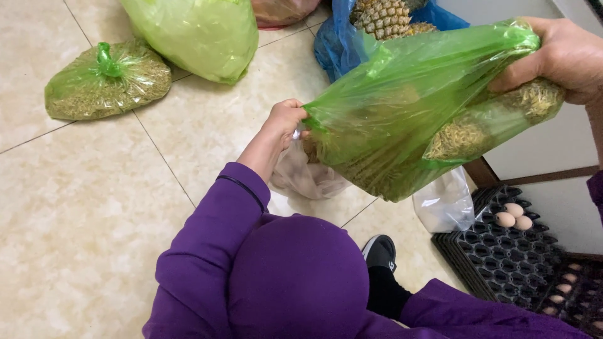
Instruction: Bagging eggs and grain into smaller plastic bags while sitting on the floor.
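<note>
A translucent green plastic bag (402, 107) with yellowish grain in it hangs stretched between my two hands above the tiled floor. My left hand (284, 119) pinches the bag's left edge, out past my purple sleeve. My right hand (565, 56) grips the bag's upper right corner at the frame's top right. Grain bulges in the bag's lower right part. Under the green bag lies a pale crumpled plastic bag (308, 176).
A tied green bag of grain (107, 78) lies on the floor at top left, beside a larger green bag (198, 34). A blue bag with pineapples (383, 19) sits at the back. Black egg trays (509, 245) holding a few eggs stand at right, beside a white bag (445, 204).
</note>
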